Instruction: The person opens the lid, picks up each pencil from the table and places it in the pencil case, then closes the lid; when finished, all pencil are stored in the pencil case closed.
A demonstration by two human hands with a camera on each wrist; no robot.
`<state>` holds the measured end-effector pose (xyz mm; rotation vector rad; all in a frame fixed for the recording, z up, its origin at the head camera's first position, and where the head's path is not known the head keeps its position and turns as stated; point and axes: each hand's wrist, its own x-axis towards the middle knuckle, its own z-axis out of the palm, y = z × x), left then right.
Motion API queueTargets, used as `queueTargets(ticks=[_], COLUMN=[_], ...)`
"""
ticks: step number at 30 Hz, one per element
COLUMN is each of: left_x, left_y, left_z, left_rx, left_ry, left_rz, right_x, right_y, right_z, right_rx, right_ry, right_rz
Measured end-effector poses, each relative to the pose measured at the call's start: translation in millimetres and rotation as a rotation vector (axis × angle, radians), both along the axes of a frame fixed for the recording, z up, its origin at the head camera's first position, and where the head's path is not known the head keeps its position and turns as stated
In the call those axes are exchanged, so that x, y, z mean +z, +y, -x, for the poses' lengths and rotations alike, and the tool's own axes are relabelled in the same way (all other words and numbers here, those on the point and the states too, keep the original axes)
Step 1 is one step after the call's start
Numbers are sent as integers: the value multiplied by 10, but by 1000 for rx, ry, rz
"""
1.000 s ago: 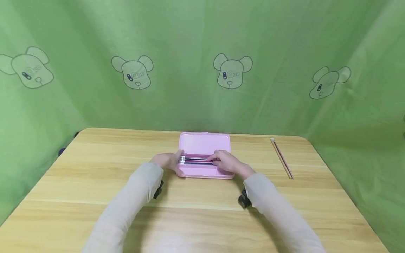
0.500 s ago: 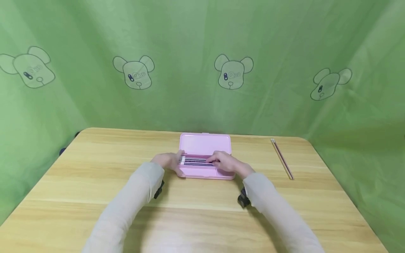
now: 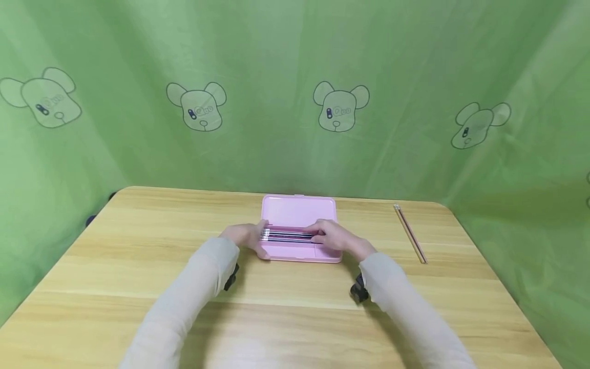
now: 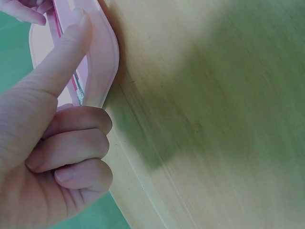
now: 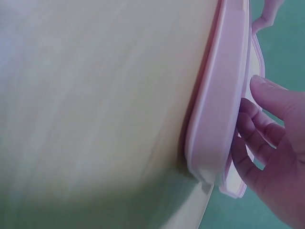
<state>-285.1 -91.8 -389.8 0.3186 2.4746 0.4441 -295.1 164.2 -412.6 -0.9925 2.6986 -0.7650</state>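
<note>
A pink pencil case (image 3: 288,250) lies with its lid raised at the far middle of the table. Several dark striped pencils (image 3: 287,237) lie side by side in its long compartment, white ends to the left. At the case's left end, my left hand (image 3: 249,235) grips it, its thumb (image 4: 64,55) along the front side in the left wrist view. My right hand (image 3: 333,234) reaches over the right end, by the pencils. In the right wrist view its fingers (image 5: 259,129) are loosely bent, their tips partly hidden inside the case, and the thumb stands apart.
Two more pencils (image 3: 410,234), one yellowish and one dark red, lie together on the wooden table (image 3: 295,328) to the right. Green curtain (image 3: 267,154) with bear-head drawings hangs behind the table's far edge and on both sides.
My right hand has drawn slightly right along the pencils, uncovering more of their length. The left hand stays at the case's left end.
</note>
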Motion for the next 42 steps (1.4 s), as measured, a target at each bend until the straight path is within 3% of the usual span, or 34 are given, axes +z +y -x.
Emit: queueTargets(ticks=[2, 3, 9, 10, 15, 19, 30, 42], left_x=[6, -65, -61, 15, 39, 44, 22, -8], left_y=[4, -10, -2, 13, 14, 10, 5, -2], left_z=[3, 51, 41, -9, -29, -21, -6, 15], left_rx=[-1, -14, -14, -4, -11, -11, -16, -16], left_ry=[-4, 5, 6, -3, 13, 21, 15, 7], left_rz=[0, -1, 2, 4, 0, -2, 14, -1], right_x=[5, 6, 24, 33, 95, 118, 103, 78], right_y=[52, 81, 312, 355, 612, 875, 1612, 1837], right_z=[-3, -5, -19, -20, 10, 30, -57, -170], right_rx=[-7, -11, -46, -53, -101, -162, -427, -549], right_ry=[-3, -4, 21, 14, -14, -3, -40, -49], right_rz=[29, 38, 60, 66, 54, 20, 10, -109])
